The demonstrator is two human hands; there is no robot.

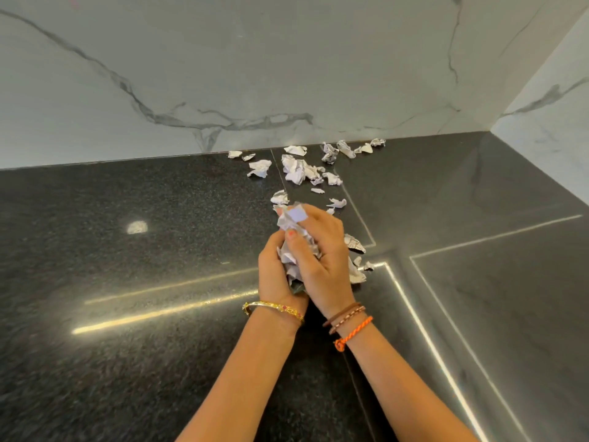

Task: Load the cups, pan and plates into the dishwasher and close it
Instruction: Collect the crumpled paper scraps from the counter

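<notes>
No cups, pan, plates or dishwasher are in view. Both my hands meet over a black granite counter (pixel 159 266), pressed together around a bundle of crumpled white paper (pixel 294 250). My left hand (pixel 274 275), with a gold bangle on its wrist, cups the bundle from the left and below. My right hand (pixel 322 260), with brown and orange bands on its wrist, closes over it from the right, and a paper scrap sticks out above the fingers.
Several loose crumpled paper scraps (pixel 299 170) lie scattered on the counter from my hands back to the white marble wall (pixel 287 74). A second marble wall (pixel 557 122) forms a corner at the right. Seams and grooves (pixel 446 362) cross the counter at the right.
</notes>
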